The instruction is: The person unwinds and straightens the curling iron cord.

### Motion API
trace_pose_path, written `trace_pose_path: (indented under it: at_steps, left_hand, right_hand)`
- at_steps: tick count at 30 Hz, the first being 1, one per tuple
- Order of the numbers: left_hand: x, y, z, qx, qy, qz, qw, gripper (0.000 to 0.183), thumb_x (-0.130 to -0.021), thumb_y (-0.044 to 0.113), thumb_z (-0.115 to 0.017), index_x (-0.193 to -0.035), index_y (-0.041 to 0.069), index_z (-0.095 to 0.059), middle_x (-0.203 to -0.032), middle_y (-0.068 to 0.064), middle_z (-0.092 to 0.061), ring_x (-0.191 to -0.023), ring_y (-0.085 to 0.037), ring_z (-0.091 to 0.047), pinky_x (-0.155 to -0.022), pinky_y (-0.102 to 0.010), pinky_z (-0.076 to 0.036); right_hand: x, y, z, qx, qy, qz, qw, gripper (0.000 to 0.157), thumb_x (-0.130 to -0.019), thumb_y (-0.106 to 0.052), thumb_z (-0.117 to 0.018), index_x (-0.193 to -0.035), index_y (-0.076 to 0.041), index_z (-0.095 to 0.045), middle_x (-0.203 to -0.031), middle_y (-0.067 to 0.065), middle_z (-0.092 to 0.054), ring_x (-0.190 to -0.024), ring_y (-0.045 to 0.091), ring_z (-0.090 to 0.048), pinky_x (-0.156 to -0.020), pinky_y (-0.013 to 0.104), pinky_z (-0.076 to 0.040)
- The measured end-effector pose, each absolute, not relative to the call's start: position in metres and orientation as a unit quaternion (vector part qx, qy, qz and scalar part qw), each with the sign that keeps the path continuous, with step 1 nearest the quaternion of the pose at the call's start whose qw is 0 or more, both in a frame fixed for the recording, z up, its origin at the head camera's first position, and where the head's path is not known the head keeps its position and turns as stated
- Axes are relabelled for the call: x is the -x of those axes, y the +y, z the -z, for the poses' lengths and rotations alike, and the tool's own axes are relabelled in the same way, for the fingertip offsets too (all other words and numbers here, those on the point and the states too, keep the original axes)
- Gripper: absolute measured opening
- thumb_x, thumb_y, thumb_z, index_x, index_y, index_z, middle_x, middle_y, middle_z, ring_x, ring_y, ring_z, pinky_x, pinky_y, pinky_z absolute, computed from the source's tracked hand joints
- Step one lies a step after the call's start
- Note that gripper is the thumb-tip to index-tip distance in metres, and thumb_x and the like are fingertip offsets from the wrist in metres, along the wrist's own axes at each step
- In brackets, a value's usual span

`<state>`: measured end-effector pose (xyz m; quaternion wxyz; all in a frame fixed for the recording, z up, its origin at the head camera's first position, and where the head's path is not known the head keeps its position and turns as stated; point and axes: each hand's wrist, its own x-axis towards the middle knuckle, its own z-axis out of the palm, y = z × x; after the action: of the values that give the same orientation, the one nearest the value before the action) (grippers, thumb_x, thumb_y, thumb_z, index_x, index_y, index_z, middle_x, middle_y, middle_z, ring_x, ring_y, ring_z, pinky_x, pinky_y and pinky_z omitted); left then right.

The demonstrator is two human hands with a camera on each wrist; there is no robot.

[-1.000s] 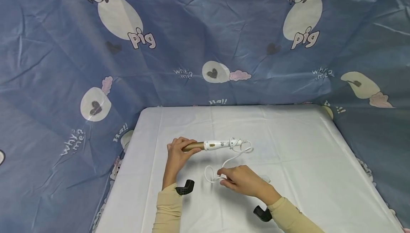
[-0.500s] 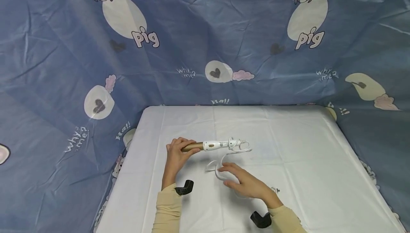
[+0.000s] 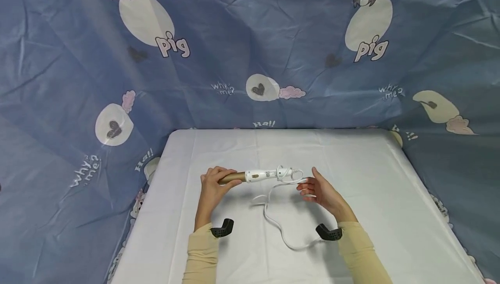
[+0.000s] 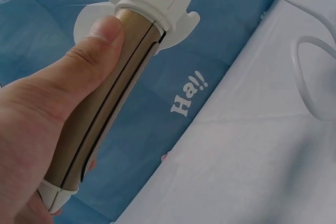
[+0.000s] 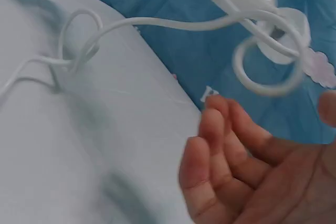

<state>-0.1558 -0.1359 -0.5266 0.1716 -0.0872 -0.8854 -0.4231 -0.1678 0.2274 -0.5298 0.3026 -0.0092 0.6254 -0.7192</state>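
Observation:
My left hand (image 3: 212, 188) grips a hair curling iron (image 3: 259, 176) by its gold barrel (image 4: 113, 82), the thumb lying along it. The iron is held level above the table, its white handle pointing right. A white cord (image 3: 273, 221) is wound round the handle's end and trails down onto the table. Close to that end, my right hand (image 3: 322, 192) holds nothing, thumb up and fingers loosely bent. In the right wrist view, loops of the cord (image 5: 270, 90) hang just beyond the fingers (image 5: 194, 161), apart from them.
A white cloth covers the table (image 3: 371, 162). Behind and beside it hangs a blue curtain (image 3: 218, 41) with pig prints. Black wrist cameras sit at the left sleeve (image 3: 203, 249) and the right sleeve (image 3: 359, 249).
My right hand let go of the cord and moved up and right, to the iron's handle end. More cord now lies spread on the table. The left hand keeps its grip on the iron.

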Motion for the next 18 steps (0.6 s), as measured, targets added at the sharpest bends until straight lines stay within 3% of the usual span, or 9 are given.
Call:
trace_pose_path:
  at_steps: [7,14,18]
  left_hand:
    - [0.156,-0.136,0.527,0.103,-0.882,0.431,0.163,0.035,-0.070,0.047,-0.078,-0.100,0.029,-0.073,-0.095,0.010,-0.064,-0.086,-0.011,-0.047,-0.079,-0.035,-0.019]
    - [0.157,-0.139,0.527,0.095,-0.891,0.423,0.135,0.036,-0.070,0.050,-0.076,-0.101,0.031,-0.073,-0.096,0.012,-0.064,-0.086,-0.009,-0.046,-0.080,-0.034,-0.018]
    - [0.156,-0.141,0.527,0.100,-0.892,0.421,0.135,0.036,-0.069,0.046,-0.078,-0.100,0.028,-0.074,-0.094,0.011,-0.064,-0.085,-0.010,-0.046,-0.079,-0.034,-0.018]
  right_hand:
    - [0.189,0.215,0.532,0.015,0.683,0.659,0.317,0.028,-0.099,-0.032,-0.048,-0.100,-0.007,-0.061,-0.080,-0.002,-0.061,-0.075,0.011,-0.059,-0.073,0.028,-0.051]
    - [0.198,0.222,0.532,0.023,0.668,0.670,0.321,0.039,-0.096,-0.026,-0.055,-0.122,0.002,-0.053,-0.091,-0.001,-0.061,-0.075,0.007,-0.059,-0.070,0.024,-0.051]
    - [0.205,0.223,0.529,0.030,0.635,0.706,0.314,0.024,-0.096,-0.021,-0.054,-0.115,-0.007,-0.054,-0.093,-0.003,-0.060,-0.076,0.007,-0.060,-0.069,0.023,-0.051]
